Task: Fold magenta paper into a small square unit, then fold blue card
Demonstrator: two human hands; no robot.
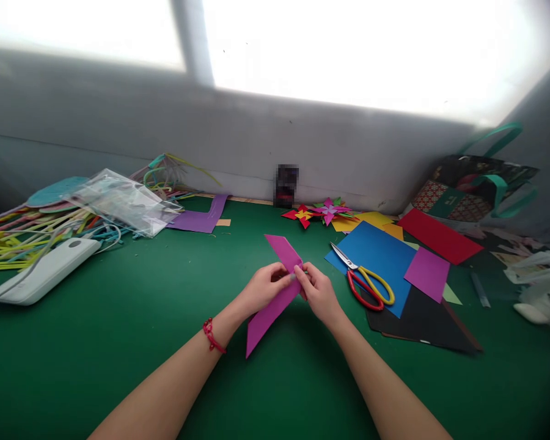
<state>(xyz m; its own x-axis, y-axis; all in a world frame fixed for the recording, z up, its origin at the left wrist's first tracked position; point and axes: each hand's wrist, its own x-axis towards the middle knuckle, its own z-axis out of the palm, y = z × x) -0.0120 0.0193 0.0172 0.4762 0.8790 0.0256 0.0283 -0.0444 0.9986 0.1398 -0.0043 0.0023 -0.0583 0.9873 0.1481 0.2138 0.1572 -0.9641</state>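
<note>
Both my hands pinch a folded strip of magenta paper (269,315) above the green table (119,342). My left hand (263,287) grips its left side, fingers closed, a red bead bracelet (212,336) on the wrist. My right hand (318,292) pinches the paper at the fold from the right. The paper bends at the fold, one end pointing up and away, the other down toward me.
Scissors with red and yellow handles (364,281) lie on a blue sheet (376,256), beside purple (427,273), red (437,235), yellow and black sheets. Folded paper stars (318,212) sit by the wall. Pipe cleaners (22,238), a plastic bag (121,201) and a white device (43,272) lie at left.
</note>
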